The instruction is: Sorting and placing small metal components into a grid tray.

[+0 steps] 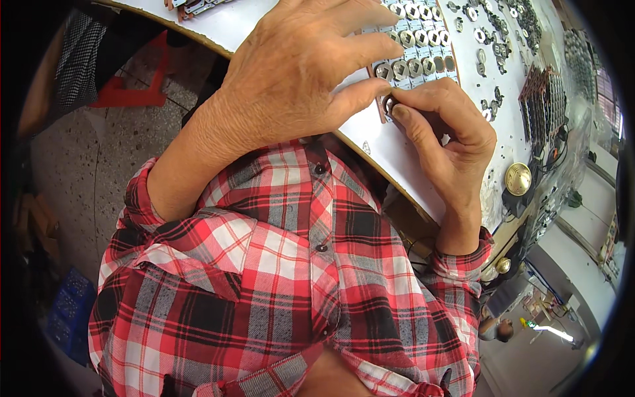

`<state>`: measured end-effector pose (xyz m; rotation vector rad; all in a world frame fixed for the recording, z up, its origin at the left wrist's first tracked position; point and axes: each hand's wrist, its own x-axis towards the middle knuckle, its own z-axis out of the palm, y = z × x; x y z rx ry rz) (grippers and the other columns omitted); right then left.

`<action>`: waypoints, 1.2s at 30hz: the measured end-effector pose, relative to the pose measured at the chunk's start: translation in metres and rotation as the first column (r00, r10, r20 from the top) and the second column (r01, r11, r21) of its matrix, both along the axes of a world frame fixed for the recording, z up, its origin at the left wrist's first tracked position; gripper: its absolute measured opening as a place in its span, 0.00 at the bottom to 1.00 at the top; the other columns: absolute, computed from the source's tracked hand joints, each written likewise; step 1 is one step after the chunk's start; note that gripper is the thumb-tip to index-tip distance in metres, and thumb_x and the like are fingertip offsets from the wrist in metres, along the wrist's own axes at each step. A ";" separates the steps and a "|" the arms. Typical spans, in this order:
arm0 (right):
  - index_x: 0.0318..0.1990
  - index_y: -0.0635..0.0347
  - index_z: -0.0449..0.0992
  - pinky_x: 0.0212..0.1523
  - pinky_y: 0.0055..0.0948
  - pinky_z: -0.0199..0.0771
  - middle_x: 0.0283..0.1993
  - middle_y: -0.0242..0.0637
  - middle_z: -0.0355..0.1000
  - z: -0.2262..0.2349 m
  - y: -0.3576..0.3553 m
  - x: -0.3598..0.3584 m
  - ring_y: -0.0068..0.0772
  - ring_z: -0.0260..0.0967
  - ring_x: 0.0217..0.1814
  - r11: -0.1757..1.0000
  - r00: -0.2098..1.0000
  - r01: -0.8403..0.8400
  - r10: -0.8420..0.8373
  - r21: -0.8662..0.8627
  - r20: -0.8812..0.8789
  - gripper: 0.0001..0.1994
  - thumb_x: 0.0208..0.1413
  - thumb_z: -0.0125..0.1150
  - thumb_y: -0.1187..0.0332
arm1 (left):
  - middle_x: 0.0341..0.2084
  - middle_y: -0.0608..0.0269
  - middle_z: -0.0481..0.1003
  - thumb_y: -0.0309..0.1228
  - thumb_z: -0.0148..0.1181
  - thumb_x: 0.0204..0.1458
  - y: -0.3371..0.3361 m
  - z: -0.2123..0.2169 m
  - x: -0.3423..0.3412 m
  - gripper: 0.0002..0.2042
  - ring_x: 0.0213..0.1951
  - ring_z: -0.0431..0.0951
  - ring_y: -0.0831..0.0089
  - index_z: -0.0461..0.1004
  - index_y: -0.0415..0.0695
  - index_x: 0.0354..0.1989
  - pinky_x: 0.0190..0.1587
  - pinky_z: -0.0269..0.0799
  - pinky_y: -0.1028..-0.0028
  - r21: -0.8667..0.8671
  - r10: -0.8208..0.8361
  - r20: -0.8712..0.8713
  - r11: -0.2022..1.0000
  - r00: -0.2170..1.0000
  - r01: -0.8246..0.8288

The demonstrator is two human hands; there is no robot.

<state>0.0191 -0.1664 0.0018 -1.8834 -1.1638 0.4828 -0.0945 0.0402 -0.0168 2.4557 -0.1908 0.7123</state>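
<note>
Right hand [450, 132] pinches a small ring [389, 104] at the tray [413, 63] edge. Left hand [311, 66], fingers spread, presses the tray at ten o'clock of it.

A workshop: white workbench [403, 159] strewn with small metal parts [486, 40] (rows and loose piles), speckled concrete floor [86, 165].

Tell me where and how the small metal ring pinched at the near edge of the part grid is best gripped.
Probably by its outer rim, from the table's near edge, as the right hand does now: the small metal ring looks thin and flat, so thumb and forefinger on opposite edges suit it. The left hand covers the grid beside it.
</note>
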 end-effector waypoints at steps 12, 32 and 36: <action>0.44 0.65 0.85 0.35 0.23 0.70 0.35 0.36 0.76 0.003 -0.003 0.001 0.24 0.72 0.34 0.999 0.993 -0.028 0.032 -0.039 0.118 0.11 0.53 0.68 0.83 | 0.48 0.49 0.78 0.28 0.72 0.42 -0.007 0.006 0.004 0.17 0.55 0.77 0.52 0.82 0.40 0.44 0.56 0.71 0.57 0.151 0.070 -0.069 0.987 0.995 -0.059; 0.42 0.66 0.79 0.32 0.18 0.71 0.38 0.32 0.78 0.020 -0.070 -0.043 0.19 0.74 0.33 0.718 0.696 0.687 -0.694 -0.109 -0.185 0.05 0.63 0.66 0.75 | 0.46 0.49 0.79 0.30 0.73 0.43 -0.010 -0.044 0.040 0.16 0.54 0.78 0.51 0.82 0.40 0.43 0.55 0.72 0.57 -0.087 -0.050 0.538 0.990 0.841 0.115; 0.45 0.69 0.79 0.27 0.19 0.71 0.38 0.35 0.78 0.018 -0.044 -0.038 0.20 0.74 0.31 0.872 0.824 0.490 -0.471 -0.022 -0.316 0.07 0.66 0.62 0.73 | 0.47 0.49 0.79 0.30 0.72 0.44 -0.003 -0.064 0.056 0.17 0.53 0.77 0.51 0.81 0.40 0.44 0.55 0.71 0.57 -0.137 -0.059 0.800 0.951 0.597 0.278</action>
